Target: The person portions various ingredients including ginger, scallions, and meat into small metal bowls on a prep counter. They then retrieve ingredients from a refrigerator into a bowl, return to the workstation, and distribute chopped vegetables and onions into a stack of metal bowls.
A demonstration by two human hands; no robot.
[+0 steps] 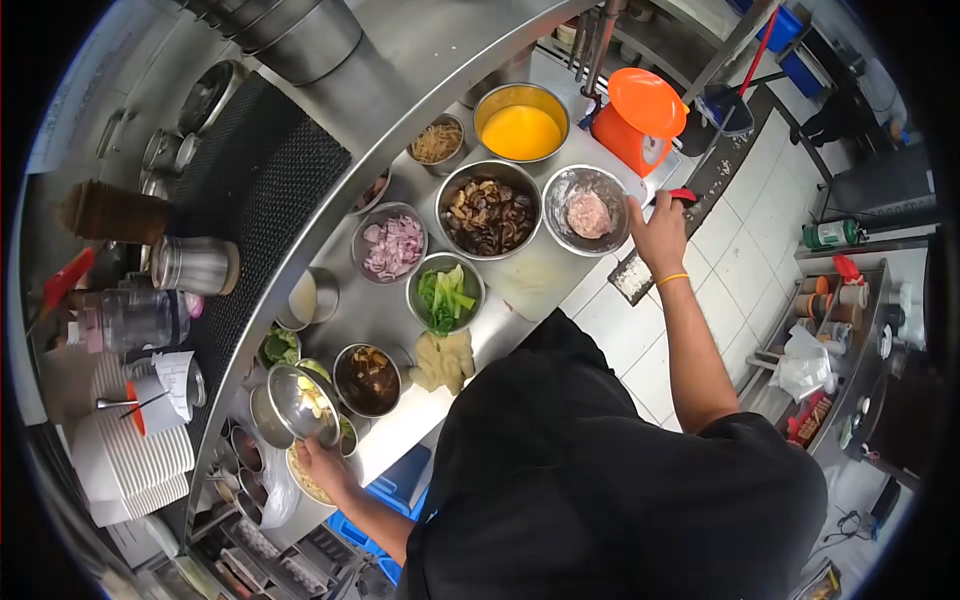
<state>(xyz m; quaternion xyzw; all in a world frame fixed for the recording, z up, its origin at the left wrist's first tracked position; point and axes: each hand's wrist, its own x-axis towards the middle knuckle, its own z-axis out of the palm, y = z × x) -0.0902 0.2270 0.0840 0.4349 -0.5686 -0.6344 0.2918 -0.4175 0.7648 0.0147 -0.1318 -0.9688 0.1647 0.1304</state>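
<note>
At the lower left, my left hand [323, 466] grips the rim of a small metal bowl [297, 402] with pale yellow pieces in it, held tilted over other bowls. My right hand [658, 232], stretched out at the right, has its fingers curled at the rim of a metal bowl of pinkish minced meat [590, 214]. Just past those fingers shows a red object [683, 195]; its kind is unclear. Beside the meat are a bowl of dark sliced mushrooms [488, 213] and a bowl of yellow liquid [521, 132]. Below my left hand's bowl, other containers are partly covered.
Chopped purple onion [393, 248], cut greens [443, 297] and dark sauce [368, 380] fill bowls along the metal counter [500, 335]. A crumpled cloth [443, 362] lies at its near edge. An orange scale [640, 115] stands at the far end. Stacked white plates [135, 465] are left.
</note>
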